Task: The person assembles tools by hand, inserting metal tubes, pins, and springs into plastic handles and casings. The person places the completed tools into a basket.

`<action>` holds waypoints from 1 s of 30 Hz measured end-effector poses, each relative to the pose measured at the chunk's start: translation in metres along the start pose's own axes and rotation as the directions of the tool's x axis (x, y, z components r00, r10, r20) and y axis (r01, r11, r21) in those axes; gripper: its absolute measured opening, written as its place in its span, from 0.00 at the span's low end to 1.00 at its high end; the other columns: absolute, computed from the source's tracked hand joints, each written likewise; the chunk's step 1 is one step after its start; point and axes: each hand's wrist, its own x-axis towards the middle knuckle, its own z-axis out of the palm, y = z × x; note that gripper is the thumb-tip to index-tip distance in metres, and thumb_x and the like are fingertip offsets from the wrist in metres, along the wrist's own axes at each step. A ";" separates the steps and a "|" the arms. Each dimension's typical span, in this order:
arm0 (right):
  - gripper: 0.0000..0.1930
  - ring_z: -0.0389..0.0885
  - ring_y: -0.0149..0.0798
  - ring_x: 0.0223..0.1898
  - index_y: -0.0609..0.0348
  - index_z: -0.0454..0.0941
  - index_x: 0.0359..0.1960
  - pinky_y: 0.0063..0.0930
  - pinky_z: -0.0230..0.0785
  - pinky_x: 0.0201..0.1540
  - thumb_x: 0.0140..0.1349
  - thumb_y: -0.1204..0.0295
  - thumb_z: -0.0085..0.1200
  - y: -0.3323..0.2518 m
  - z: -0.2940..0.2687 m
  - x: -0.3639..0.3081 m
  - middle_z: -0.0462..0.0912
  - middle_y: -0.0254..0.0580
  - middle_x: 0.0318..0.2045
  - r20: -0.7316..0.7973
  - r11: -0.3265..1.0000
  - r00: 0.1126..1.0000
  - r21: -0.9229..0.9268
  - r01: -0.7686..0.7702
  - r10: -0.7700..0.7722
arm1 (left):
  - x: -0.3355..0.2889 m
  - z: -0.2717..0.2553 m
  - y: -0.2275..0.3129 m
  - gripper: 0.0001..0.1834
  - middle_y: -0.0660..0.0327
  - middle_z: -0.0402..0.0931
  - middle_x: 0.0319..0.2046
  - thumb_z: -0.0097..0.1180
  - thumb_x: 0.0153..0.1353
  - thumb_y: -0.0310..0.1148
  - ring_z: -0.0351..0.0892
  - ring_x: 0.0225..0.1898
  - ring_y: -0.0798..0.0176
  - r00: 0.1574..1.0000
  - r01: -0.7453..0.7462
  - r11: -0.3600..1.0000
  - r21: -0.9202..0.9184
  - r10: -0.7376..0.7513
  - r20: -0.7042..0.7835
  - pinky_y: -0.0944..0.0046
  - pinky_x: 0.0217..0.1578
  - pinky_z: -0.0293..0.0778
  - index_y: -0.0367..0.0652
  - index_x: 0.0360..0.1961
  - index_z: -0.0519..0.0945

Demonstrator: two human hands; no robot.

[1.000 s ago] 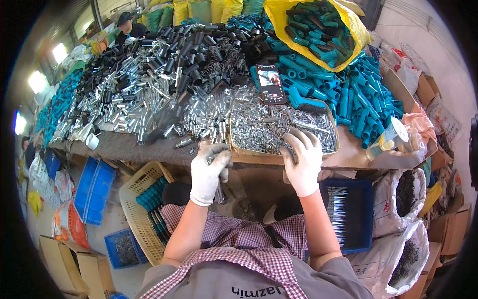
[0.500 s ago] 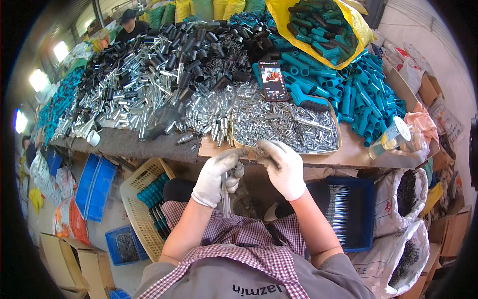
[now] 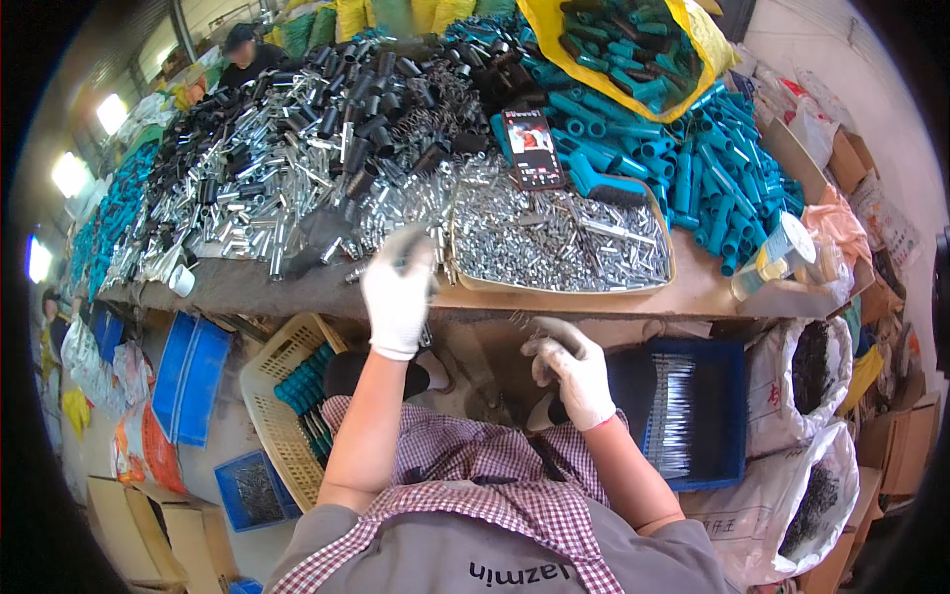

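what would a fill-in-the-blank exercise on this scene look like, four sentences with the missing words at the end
1. The gloves on the left hand and the right hand are mainly the colour ____.
2. The open sack holding teal parts is ____.
3. Long metal rods lie in a bin coloured ____.
4. The perforated basket is nearer to the ____ hand.

Missing words: white; yellow; blue; left.

Left hand (image 3: pixel 398 295) forward; right hand (image 3: pixel 576 374) lower, fingers (image 3: pixel 562 332) curled.
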 end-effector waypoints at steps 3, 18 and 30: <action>0.20 0.77 0.27 0.28 0.70 0.74 0.59 0.22 0.72 0.32 0.67 0.74 0.53 0.019 0.008 -0.006 0.84 0.44 0.38 0.139 0.993 0.987 -0.095 -0.062 0.075 | -0.016 -0.005 0.014 0.23 0.60 0.79 0.34 0.52 0.73 0.47 0.72 0.21 0.75 0.990 0.008 0.872 -0.490 -0.076 -0.120 0.74 0.18 0.68 0.37 0.55 0.76; 0.21 0.81 0.27 0.37 0.68 0.74 0.60 0.20 0.74 0.39 0.68 0.72 0.55 0.019 0.025 -0.013 0.85 0.43 0.44 0.235 0.961 0.962 0.204 -0.188 0.138 | -0.075 0.021 0.000 0.24 0.55 0.82 0.38 0.51 0.73 0.45 0.81 0.36 0.64 0.992 0.085 0.888 -0.451 -0.031 0.125 0.66 0.34 0.78 0.30 0.51 0.79; 0.16 0.85 0.46 0.48 0.58 0.84 0.48 0.37 0.75 0.55 0.59 0.67 0.58 -0.096 0.007 0.058 0.87 0.46 0.43 0.540 0.533 0.826 -0.656 0.535 -0.164 | -0.084 -0.035 0.028 0.20 0.51 0.84 0.34 0.70 0.51 0.34 0.86 0.34 0.55 0.766 -0.366 0.860 0.355 0.062 0.640 0.63 0.38 0.79 0.38 0.46 0.86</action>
